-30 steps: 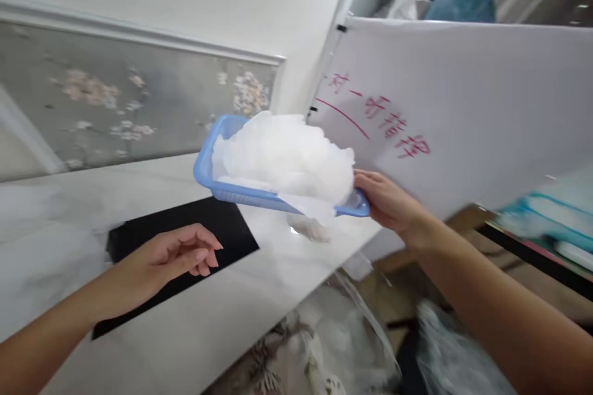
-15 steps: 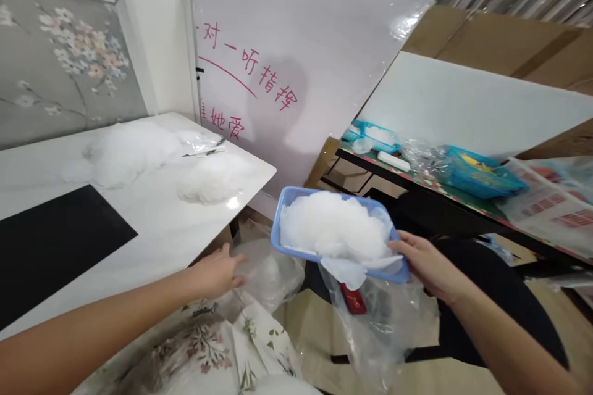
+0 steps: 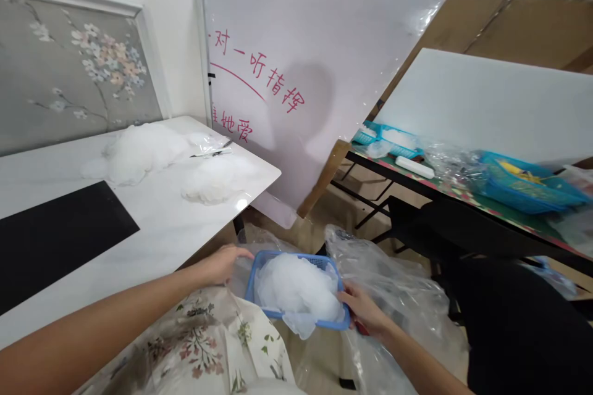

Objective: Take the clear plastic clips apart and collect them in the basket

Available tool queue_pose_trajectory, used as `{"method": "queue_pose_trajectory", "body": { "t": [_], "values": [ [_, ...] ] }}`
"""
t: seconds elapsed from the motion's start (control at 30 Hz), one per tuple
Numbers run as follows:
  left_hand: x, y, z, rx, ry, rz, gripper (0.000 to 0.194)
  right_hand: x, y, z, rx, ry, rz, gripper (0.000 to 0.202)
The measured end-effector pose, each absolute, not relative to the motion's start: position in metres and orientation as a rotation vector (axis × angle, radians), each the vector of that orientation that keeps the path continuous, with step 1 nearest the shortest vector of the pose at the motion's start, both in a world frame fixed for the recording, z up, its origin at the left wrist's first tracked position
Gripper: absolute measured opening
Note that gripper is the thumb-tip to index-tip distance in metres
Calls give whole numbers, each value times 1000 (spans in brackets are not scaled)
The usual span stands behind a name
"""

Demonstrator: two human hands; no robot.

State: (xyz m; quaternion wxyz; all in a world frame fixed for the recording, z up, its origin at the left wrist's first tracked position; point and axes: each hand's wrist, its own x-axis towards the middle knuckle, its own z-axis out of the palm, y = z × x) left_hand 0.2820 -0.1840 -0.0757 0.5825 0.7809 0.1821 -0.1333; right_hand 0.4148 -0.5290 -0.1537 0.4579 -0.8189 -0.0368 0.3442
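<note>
The right hand (image 3: 365, 311) is reaching down and forward from the lower right, its forearm running diagonally up from the bottom edge. Its fingers are closing on the near right corner of a shallow blue plastic mesh basket (image 3: 296, 316), thumb over the rim, and they are carrying the basket low, below the edge of the tabletop and just above the clear plastic bags on the floor. The basket is sitting roughly level, tilted slightly toward the person.

The left hand (image 3: 222, 262) is stretching forward along a long bare forearm from the lower left. Its fingers are curling loosely over the crumpled mouth of a clear plastic bag (image 3: 252, 259) just left of the basket's far corner; whether they are actually pinching the film I cannot tell.

Inside the basket, a heap of thin white translucent sheets (image 3: 299, 287) is filling it above the rim, and one sheet is hanging over the near edge. A larger sheet of clear crinkled plastic film (image 3: 398, 284) is spreading out to the right of the basket, touching the right wrist.

On the white marble-patterned tabletop (image 3: 152, 228) at left, two more piles of the same white material (image 3: 143, 151) are lying near the far corner, beside a black rectangular panel (image 3: 55, 234). A floral-print cloth (image 3: 199, 345) is lying below the left forearm. Behind, a white board with red handwriting (image 3: 296, 62) is leaning upright. On the dark table at right, blue trays (image 3: 523, 188) are holding small items too blurred to identify.
</note>
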Motion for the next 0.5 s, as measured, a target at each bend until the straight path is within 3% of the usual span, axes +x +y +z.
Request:
{"method": "queue_pose_trajectory", "body": {
  "t": [0.1, 0.27, 0.5],
  "values": [
    [280, -201, -70, 1775, 445, -497, 45, 419, -517, -165, -2098, -128, 804, 9],
    [283, -223, -58, 1703, 467, -498, 94, 431, -488, -173, -2304, -201, 678, 5],
    [297, -220, -44, 1680, 562, -285, 116, 428, -439, -150, -2627, -593, 505, 19]
  ]
}}
